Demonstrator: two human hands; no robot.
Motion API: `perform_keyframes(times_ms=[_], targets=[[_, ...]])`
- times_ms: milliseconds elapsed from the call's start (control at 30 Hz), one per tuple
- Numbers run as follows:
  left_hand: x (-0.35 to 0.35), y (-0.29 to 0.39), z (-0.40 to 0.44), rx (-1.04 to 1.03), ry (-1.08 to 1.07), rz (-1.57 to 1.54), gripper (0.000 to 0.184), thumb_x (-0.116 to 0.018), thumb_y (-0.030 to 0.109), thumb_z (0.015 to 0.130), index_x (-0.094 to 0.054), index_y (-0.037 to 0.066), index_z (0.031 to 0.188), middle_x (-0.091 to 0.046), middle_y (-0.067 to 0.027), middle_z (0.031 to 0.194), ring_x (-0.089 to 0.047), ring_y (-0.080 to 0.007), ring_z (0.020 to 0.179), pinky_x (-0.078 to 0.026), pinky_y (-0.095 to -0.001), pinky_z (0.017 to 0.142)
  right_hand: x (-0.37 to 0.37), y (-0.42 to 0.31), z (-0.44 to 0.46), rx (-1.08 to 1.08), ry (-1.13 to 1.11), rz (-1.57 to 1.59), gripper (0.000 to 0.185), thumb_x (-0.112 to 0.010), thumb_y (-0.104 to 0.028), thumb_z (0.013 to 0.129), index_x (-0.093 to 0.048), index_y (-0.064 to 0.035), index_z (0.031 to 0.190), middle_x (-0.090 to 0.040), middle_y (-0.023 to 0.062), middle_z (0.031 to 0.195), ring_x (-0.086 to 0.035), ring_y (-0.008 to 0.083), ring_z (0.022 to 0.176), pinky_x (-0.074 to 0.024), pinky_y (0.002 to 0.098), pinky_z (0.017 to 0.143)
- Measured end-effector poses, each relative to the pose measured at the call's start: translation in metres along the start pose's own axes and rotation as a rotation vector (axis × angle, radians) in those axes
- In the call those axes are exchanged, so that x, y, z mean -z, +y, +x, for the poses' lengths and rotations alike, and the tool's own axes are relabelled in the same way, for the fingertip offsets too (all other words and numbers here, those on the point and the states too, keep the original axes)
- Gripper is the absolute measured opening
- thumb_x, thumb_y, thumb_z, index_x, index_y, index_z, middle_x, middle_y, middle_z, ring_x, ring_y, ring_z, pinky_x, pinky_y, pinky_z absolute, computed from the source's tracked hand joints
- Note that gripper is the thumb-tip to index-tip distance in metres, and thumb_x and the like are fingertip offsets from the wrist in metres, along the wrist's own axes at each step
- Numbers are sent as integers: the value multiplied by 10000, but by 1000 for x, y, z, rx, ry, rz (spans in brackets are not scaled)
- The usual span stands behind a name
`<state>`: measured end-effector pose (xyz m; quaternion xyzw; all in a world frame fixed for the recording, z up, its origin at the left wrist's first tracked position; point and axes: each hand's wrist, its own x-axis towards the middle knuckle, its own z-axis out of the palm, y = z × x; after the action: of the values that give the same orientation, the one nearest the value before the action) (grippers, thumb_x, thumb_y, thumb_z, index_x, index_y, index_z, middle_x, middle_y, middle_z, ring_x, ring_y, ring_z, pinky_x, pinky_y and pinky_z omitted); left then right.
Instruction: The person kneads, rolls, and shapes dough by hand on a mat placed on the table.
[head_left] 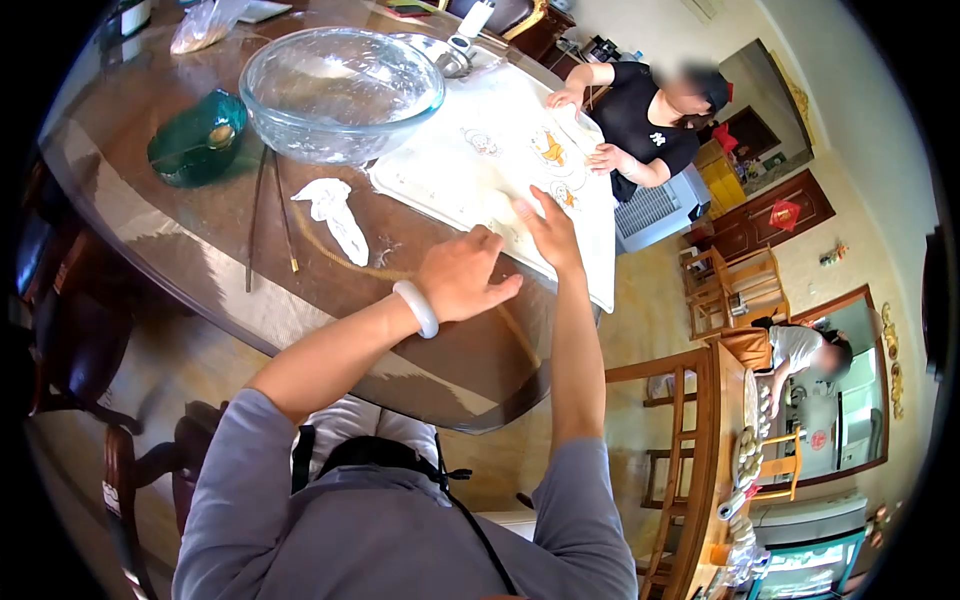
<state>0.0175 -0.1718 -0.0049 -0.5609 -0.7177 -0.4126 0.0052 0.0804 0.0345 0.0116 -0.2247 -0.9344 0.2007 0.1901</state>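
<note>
My left hand (462,275), a pale bangle on its wrist, is over the table's near edge, beside the white printed mat (460,180). Its thumb stands apart from its bent fingers and nothing shows in it. Over the mat's near side is my right hand (550,232), fingers spread, nothing visibly held. A pale, blurred patch lies on the mat by its fingertips; I cannot make out what it is. A crumpled white cloth or bag (335,218) lies left of the mat. Beyond it stands a large glass bowl (342,95) with white smears.
Two dark chopsticks (256,220) and a green bowl (198,140) with a spoon lie on the left of the glass table. Across the mat, a person in black (640,120) handles something pale. Another person (797,350) leans over a wooden table at the right.
</note>
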Motion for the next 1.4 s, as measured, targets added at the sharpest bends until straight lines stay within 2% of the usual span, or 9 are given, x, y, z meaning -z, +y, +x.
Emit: perform_keyframes(times_ms=[67,167,233,367,533,700,867,1000,1400], targets=[[-1,6,-4,-39,3,0,470,-542,447,844,-544,7,1010,-562,-164,991,-606,-333,850,-509,-406,692,-3,-2,0,-4,107,-49,660,-457,-499,912,-441,34,1301,-479,259,1290,-425,399,1231,-330,437,1032],[0,18,-10,-104,-62,21,465,-548,431,845,-542,-15,973,-556,-168,947,-601,-319,851,-509,-395,683,-32,16,13,7,0,-271,628,-291,-487,966,-407,4,1340,-441,226,1344,-372,397,1275,-285,465,1060],[-6,19,-13,-188,30,5,393,-610,356,803,-546,-14,918,-541,-155,905,-578,-295,804,-498,-376,674,-44,19,24,-58,-25,-453,663,-203,-544,953,-383,-66,1376,-386,165,1408,-295,355,1335,-231,488,1084],[-9,18,-15,-223,62,11,334,-660,292,751,-543,0,864,-518,-130,867,-546,-268,778,-481,-360,664,-43,28,77,-262,-137,-435,724,-81,-604,923,-289,-132,1431,-298,130,1469,-236,324,1370,-198,498,1097],[-12,12,-15,-212,60,43,331,-652,297,759,-538,2,856,-516,-131,878,-550,-271,792,-492,-365,647,-46,47,106,-318,-110,-415,710,-108,-614,915,-290,-168,1436,-226,107,1504,-176,320,1392,-200,518,1092],[-13,11,-15,-197,38,79,337,-637,305,781,-557,-10,871,-538,-140,909,-565,-271,799,-503,-360,648,-47,35,58,-141,-137,-421,661,-97,-589,928,-360,-214,1404,-258,101,1492,-198,353,1377,-220,581,1061],[-20,13,-18,-227,35,40,336,-623,305,802,-576,-19,878,-551,-141,874,-574,-264,788,-503,-359,657,-33,-18,-23,39,-88,-517,559,-293,-489,957,-313,-183,1424,-276,176,1466,-225,382,1360,-208,626,1037],[-21,20,-21,-263,55,44,328,-618,305,810,-575,-16,857,-548,-135,842,-570,-256,771,-498,-351,633,-38,-9,-44,142,-42,-527,553,-335,-435,961,-272,-169,1441,-262,201,1464,-215,385,1364,-172,627,1046],[-14,21,-20,-257,76,25,271,-633,279,787,-549,21,791,-504,-107,822,-556,-240,750,-483,-338,572,-47,53,106,-334,-116,-385,728,-121,-625,908,-234,-155,1453,-207,133,1506,-139,341,1398,-146,541,1099]])
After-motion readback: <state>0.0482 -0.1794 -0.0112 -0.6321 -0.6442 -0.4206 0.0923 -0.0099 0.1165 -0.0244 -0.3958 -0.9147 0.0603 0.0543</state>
